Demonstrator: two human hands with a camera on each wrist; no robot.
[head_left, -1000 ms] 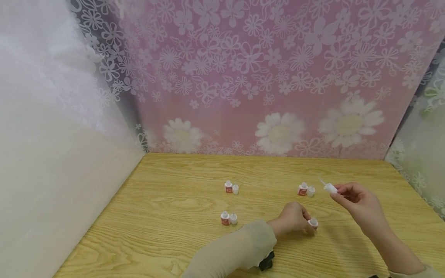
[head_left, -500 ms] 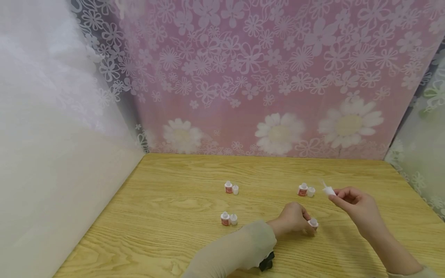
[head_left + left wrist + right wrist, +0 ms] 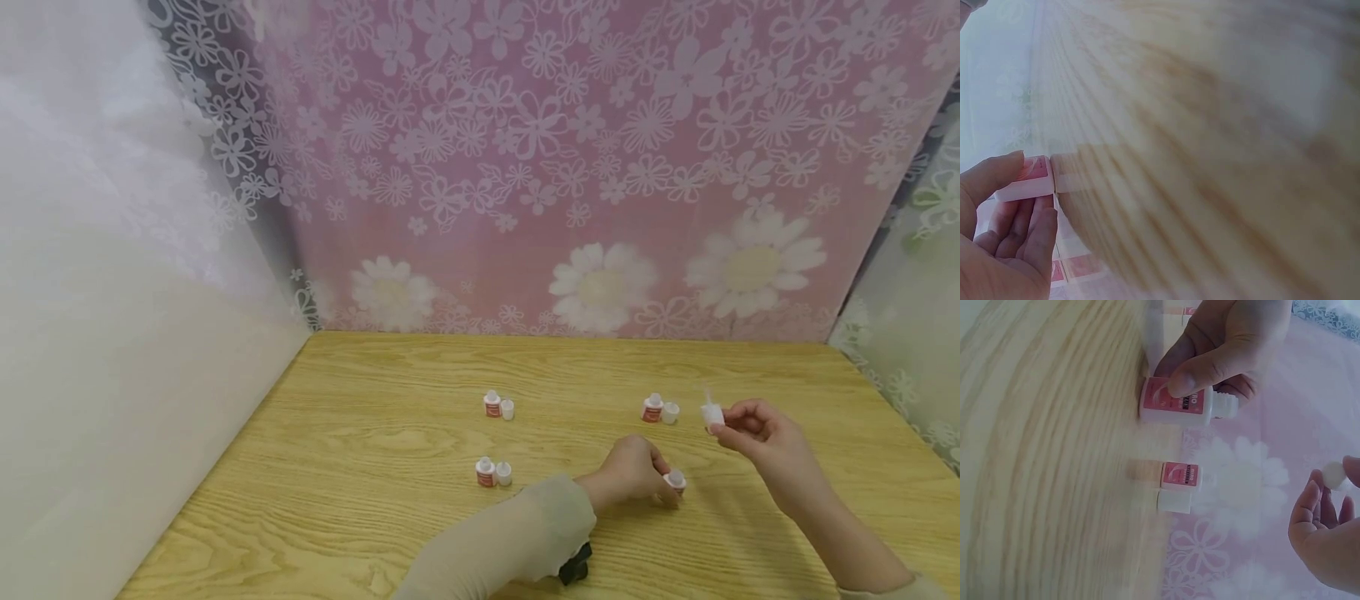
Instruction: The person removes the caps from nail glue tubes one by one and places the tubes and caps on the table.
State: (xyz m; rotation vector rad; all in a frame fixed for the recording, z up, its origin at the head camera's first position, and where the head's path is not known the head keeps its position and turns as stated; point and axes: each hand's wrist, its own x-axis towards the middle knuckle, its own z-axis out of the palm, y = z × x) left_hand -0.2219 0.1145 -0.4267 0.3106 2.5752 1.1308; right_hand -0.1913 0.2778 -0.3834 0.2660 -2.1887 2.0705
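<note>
My left hand (image 3: 633, 471) grips a small white bottle (image 3: 677, 481) with a red label, uncapped and upright on the table. In the right wrist view the thumb presses on that label (image 3: 1160, 395), and the bottle's bare neck (image 3: 1225, 406) shows. My right hand (image 3: 780, 450), up and to the right, pinches a white cap (image 3: 713, 415) between thumb and fingers. A thin pale applicator (image 3: 707, 395) points upward from the cap. The left wrist view shows the gripped bottle (image 3: 1029, 187) from the side, thumb above and fingers below.
Several like bottles stand open, each with its cap beside it: one behind my hands (image 3: 652, 409), one farther left (image 3: 492, 406), one nearer left (image 3: 486, 472). A pink floral curtain (image 3: 480, 167) borders the wooden table (image 3: 337, 400); a pale sheet (image 3: 150, 350) flanks the left.
The cap in my right hand has turned, its applicator going from leaning left to nearly upright. My left hand and its bottle have stayed in place.
</note>
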